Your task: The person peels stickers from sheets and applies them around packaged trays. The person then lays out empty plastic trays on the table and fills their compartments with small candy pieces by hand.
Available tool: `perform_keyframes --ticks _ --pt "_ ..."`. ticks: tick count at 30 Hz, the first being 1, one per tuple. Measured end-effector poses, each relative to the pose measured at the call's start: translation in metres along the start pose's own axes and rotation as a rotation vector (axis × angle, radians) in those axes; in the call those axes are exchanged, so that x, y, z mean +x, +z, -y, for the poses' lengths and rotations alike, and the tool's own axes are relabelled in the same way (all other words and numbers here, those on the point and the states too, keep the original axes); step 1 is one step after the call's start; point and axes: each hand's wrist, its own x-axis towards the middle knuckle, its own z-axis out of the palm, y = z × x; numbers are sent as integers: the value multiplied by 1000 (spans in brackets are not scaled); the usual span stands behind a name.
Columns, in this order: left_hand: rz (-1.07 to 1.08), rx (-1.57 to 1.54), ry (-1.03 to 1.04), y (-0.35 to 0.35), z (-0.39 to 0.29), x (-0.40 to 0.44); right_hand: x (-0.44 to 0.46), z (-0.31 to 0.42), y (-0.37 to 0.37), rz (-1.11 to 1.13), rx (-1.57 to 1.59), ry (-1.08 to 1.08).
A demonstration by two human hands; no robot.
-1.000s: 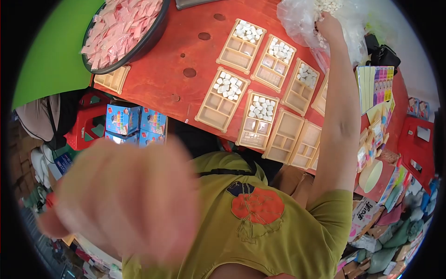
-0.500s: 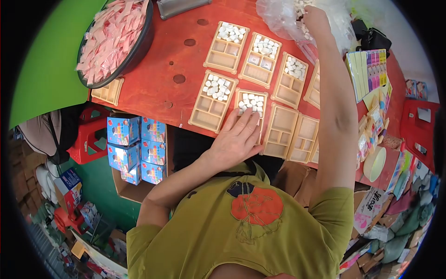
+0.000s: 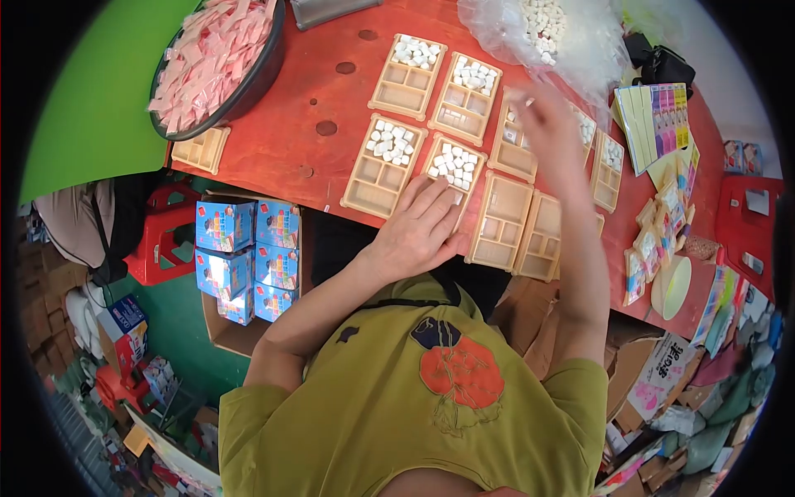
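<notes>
My left hand (image 3: 420, 228) lies flat over the lower compartments of a beige divided tray (image 3: 475, 161), fingers slightly apart, nothing visibly gripped. White block-like pieces (image 3: 454, 164) fill that tray's top compartment. Over another tray (image 3: 517, 157), farther right, my right hand (image 3: 545, 120) is blurred by motion, its fingers closed with a small white piece (image 3: 528, 102) showing at the fingertips. Several neighbouring trays hold white pieces at the top. Near the table's front edge, two trays (image 3: 499, 219) (image 3: 542, 240) show no white pieces.
A dark tub (image 3: 269, 79) of pink packets stands at the back left, a plastic bag (image 3: 584, 50) of white pieces at the back right. Printed sheets (image 3: 654, 124), packaged items (image 3: 654, 240) and a pale green bowl (image 3: 671, 286) lie right. Blue boxes (image 3: 224, 228) are below the table's left side.
My left hand came down from near the camera onto the tray. My right hand left the bag and moved down and toward me, over the trays, with a white piece now at its fingertips.
</notes>
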Motion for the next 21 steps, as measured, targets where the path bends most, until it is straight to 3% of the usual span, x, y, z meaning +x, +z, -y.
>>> perform_keyframes --ticks 2,6,8,12,14,21 --pt "-15 5 17 -1 -1 1 -35 3 30 115 128 -159" --pt "-36 0 15 -2 -3 3 -62 17 57 181 53 -309" --pt "-51 7 14 -3 -3 3 -65 26 56 194 12 -190" --pt "-19 10 18 -6 -4 0 -65 21 47 116 89 -161" --pt "-37 42 32 -11 -8 1 -65 18 40 119 199 71" --pt "-207 287 -72 -20 7 11 -73 15 50 35 187 -56"
